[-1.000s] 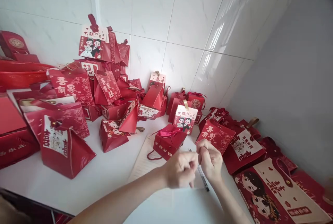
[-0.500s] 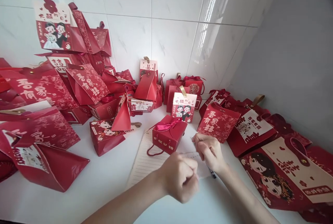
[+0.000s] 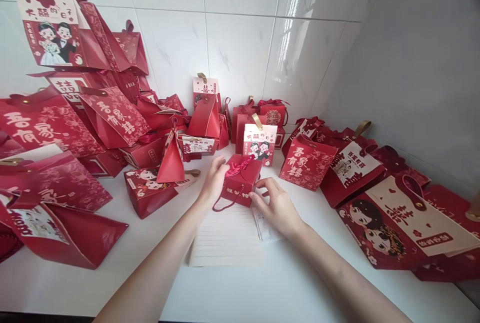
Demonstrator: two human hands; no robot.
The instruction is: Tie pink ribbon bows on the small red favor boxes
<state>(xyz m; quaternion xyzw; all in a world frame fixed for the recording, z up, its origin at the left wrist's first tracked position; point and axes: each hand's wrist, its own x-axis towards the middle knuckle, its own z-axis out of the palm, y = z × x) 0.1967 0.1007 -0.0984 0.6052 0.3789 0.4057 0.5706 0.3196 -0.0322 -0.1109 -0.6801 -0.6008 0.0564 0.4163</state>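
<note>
The left hand (image 3: 214, 178) lies against the left side of the box (image 3: 242, 175), its fingers half straight and close together, while the right hand (image 3: 275, 205) stands at the other side, half open, with thumb and fingers parted near a front corner; neither is closed round anything, and whether the right fingertips press or only brush the card I cannot tell. With 1 hand to each side, the box seems steadied from both flanks, which leaves the bow (image 3: 239, 165) on top uncrushed and the cord (image 3: 225, 207) hanging loose in front. The box stands at the far end of the notebook (image 3: 225, 243), probably pushed up there so the ruled lines stay readable nearer the person. A thin sheet (image 3: 270, 230), clear or white, lies partly under the right wrist. Just behind the box stands the couple bag (image 3: 259, 145), turned face forward, perhaps so its print shows. To the left, a tent box (image 3: 171, 160) rests on a lying box (image 3: 148, 203); beyond it a stack (image 3: 112, 108) climbs against the tiles (image 3: 168, 28), likely to save table (image 3: 210, 293) space. On the right, bags (image 3: 354, 165) lean towards the grey wall (image 3: 420, 63), which may help keep them up.
</note>
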